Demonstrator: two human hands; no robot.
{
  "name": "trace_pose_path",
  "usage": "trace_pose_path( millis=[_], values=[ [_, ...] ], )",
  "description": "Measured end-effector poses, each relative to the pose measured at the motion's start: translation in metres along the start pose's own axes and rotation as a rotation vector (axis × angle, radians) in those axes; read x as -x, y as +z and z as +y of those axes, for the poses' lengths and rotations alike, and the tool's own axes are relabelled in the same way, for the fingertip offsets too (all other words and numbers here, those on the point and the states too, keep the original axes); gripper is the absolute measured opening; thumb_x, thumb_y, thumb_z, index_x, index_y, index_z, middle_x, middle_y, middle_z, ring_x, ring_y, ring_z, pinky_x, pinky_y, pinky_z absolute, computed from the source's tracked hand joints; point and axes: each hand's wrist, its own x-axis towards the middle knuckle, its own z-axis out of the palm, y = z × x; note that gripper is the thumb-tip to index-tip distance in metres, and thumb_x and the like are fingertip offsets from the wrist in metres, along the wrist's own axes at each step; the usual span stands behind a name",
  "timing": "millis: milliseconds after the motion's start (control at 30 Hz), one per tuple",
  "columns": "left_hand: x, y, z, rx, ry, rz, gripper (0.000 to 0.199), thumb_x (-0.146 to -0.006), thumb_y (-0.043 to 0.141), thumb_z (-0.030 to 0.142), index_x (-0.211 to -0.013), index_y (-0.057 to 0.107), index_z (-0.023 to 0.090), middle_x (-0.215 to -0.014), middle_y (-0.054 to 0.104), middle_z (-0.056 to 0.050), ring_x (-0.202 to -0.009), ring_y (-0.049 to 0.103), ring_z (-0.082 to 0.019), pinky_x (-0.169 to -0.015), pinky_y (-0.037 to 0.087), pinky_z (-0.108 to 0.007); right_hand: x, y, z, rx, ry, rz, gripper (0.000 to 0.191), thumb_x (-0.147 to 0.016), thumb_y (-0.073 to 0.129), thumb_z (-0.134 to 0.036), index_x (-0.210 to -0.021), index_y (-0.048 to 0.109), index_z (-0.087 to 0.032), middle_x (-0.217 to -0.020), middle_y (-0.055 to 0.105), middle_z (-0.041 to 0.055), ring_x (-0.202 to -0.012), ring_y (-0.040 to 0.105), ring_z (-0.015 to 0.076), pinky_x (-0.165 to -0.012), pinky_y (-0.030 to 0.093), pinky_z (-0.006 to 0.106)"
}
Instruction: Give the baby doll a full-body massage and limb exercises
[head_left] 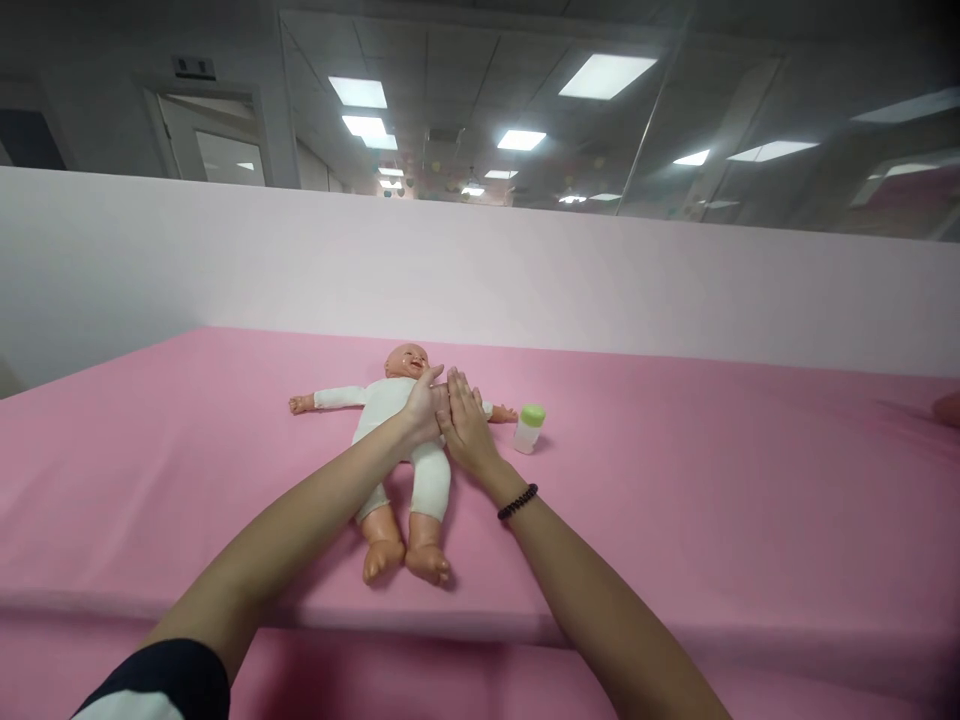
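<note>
Forearms point(300, 535) converge, left hand point(426, 408) touching right hand point(466, 425) near the doll point(382, 406)

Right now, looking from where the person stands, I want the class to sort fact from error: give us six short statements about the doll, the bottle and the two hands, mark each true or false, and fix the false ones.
1. The doll lies on the pink surface. True.
2. The doll lies face down. False: it lies face up.
3. The left hand and the right hand touch each other. True.
4. The bottle has a green cap. True.
5. The right hand grips the bottle. False: the bottle is on the pink surface, apart from that hand.
6. Both arms wear bands. False: only the right one does, a black band.
</note>
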Motion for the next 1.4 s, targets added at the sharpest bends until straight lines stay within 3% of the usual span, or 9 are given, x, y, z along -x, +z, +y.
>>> trace_pose_path(
  millis=[133,400,667,833,1167,1400],
  values=[
    [-0.001,-0.007,0.005,-0.07,-0.015,-0.067,0.039,-0.102,0.04,0.038,-0.115,0.065,0.011,-0.093,0.076,-0.014,-0.091,0.073,-0.026,-0.091,0.055,-0.039,0.002,0.002,0.002,-0.012,0.016,-0.039,0.073,-0.106,0.022,-0.051,-0.166,0.008,-0.011,-0.17,0.014,0.0152,-0.16,0.007,0.0266,-0.128,0.01,0.057],
    [0.009,-0.038,0.025,-0.178,-0.028,-0.28,0.053,-0.099,0.038,0.05,-0.119,0.065,0.008,-0.11,0.075,-0.017,-0.102,0.072,-0.027,-0.095,0.051,-0.037,-0.01,0.002,-0.011,-0.038,-0.08,-0.049,0.071,-0.106,0.017,-0.055,-0.167,0.004,-0.02,-0.17,0.014,0.0124,-0.16,0.008,0.0264,-0.126,0.011,0.06],
    [0.013,-0.079,0.016,-0.067,0.022,-0.301,0.049,-0.099,0.038,0.043,-0.127,0.06,0.01,-0.125,0.07,-0.017,-0.12,0.065,-0.028,-0.111,0.041,-0.041,-0.003,0.008,-0.016,-0.07,-0.153,-0.188,0.069,-0.106,0.021,-0.054,-0.166,0.013,-0.021,-0.17,0.016,0.0105,-0.159,0.009,0.0274,-0.126,0.01,0.06],
    [0.015,-0.081,0.011,-0.021,0.011,-0.311,0.046,-0.101,0.036,0.039,-0.125,0.06,0.008,-0.119,0.072,-0.018,-0.112,0.068,-0.026,-0.104,0.045,-0.038,0.004,0.013,-0.01,-0.088,-0.152,-0.179,0.066,-0.106,0.023,-0.049,-0.166,0.017,-0.021,-0.169,0.02,0.0102,-0.159,0.013,0.0274,-0.126,0.012,0.06],
    [0.011,-0.088,0.011,0.056,-0.06,-0.273,0.049,-0.102,0.032,0.038,-0.121,0.061,0.005,-0.096,0.072,-0.016,-0.078,0.069,-0.021,-0.073,0.05,-0.028,0.01,0.027,-0.005,-0.173,-0.103,-0.14,0.06,-0.105,0.029,-0.04,-0.161,0.034,-0.02,-0.163,0.035,0.01,-0.155,0.027,0.0254,-0.127,0.018,0.056],
    [0.007,-0.094,0.01,0.06,-0.032,-0.281,0.043,-0.097,0.041,0.038,-0.116,0.063,0.007,-0.095,0.071,-0.015,-0.076,0.066,-0.02,-0.073,0.049,-0.029,0.009,0.029,-0.006,-0.19,-0.092,-0.125,0.056,-0.106,0.031,-0.038,-0.159,0.039,-0.022,-0.162,0.038,0.0096,-0.154,0.031,0.025,-0.127,0.021,0.056]
  ],
)
